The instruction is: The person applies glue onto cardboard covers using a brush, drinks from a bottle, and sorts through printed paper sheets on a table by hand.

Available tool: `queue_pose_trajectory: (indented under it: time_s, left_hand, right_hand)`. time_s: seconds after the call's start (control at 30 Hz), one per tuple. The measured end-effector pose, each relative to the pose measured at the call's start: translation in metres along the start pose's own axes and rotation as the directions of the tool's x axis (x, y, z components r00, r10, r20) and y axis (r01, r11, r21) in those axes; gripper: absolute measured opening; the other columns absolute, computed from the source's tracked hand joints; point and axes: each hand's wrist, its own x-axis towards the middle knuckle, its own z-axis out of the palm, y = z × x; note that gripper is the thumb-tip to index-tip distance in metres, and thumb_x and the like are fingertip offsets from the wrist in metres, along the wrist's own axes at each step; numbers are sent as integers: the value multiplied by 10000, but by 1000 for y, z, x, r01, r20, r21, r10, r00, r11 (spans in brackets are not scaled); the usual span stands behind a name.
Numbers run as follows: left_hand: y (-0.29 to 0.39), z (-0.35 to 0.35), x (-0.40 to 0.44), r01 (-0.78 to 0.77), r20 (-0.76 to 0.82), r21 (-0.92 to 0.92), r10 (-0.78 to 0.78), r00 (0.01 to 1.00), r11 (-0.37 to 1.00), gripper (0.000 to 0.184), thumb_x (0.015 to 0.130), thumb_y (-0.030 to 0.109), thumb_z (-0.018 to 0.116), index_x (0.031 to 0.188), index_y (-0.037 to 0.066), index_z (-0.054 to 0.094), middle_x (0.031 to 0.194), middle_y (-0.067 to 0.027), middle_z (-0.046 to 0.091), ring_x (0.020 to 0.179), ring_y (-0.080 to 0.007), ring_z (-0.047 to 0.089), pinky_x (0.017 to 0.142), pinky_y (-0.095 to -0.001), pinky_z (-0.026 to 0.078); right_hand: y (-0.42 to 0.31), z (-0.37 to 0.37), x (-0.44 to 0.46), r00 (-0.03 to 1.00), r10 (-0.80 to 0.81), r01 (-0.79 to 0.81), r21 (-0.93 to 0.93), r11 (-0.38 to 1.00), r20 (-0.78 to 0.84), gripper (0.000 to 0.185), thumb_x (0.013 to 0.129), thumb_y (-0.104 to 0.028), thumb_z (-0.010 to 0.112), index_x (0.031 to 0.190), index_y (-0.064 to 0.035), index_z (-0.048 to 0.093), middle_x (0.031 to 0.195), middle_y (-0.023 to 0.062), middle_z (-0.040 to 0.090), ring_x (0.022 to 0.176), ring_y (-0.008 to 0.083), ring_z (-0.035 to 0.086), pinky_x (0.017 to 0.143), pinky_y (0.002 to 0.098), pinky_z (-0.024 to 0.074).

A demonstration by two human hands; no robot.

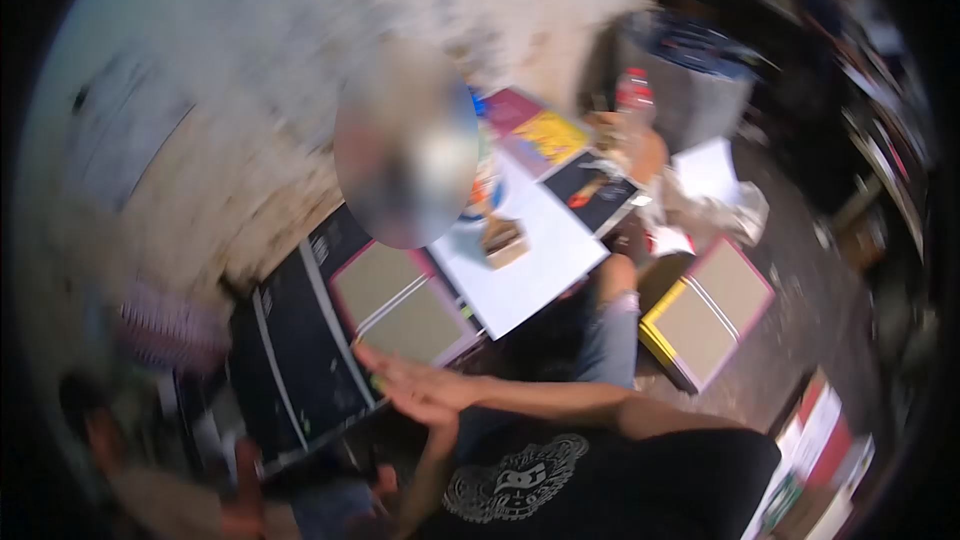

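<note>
My right hand (412, 376) reaches in from the right with its fingers stretched out, over the near edge of a grey board (400, 305) with a pink border and white strips. Beneath it, my left hand (432, 410) touches or overlaps it, its fingers mostly hidden and blurred. Neither hand visibly holds anything. Black panels (310, 340) with pale strips lie under and left of the grey board. Beyond them a white sheet (540, 250) carries a brush-like item (502, 243).
Behind the sheet, a person's orange-marked clothing is partly visible beside a blurred patch. A purple and yellow cover (540, 130), a red-capped bottle (635, 95) and a large bin (690, 80) stand or lie farther back. Another bordered board (715, 310) is at right. People sit lower left.
</note>
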Motion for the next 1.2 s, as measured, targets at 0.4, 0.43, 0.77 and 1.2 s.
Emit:
queue_pose_trajectory:
  time_s: [0.4,0.43,0.77,1.2]
  left_hand:
    - [-1,-10,41,178,162,106,-194,968,978,655,1019,469,134,1476,24,280,1537,-133,275,1451,-253,154,1173,-385,90]
    - [5,0,33,124,217,127,-150,965,984,643,1018,452,146,1480,16,251,1544,-145,239,1452,-266,139,1173,-392,89]
    - [-1,-10,-30,651,639,-391,-318,701,650,708,990,561,209,902,-29,591,836,-154,602,860,-261,583,845,-382,441]
    - [14,-52,48,593,434,-755,-465,772,280,638,937,671,199,625,128,320,601,-7,303,617,-156,294,659,-292,282]
  right_hand:
    - [-24,-2,-21,997,56,-66,-184,981,-57,650,1028,-441,177,1517,-24,85,1595,146,10,1472,283,-8,1175,402,13]
    - [-24,-6,-15,993,12,-33,-178,983,-119,658,1025,-453,164,1518,-26,75,1595,144,6,1471,284,-11,1174,404,5]
    - [-20,-101,53,862,217,-22,395,918,-457,837,925,-694,190,1516,-102,212,1586,85,165,1472,246,80,1164,457,30]
    - [-3,-59,71,935,288,-174,441,881,-206,924,902,-739,132,1463,-31,326,1558,87,251,1450,255,179,1172,449,92]
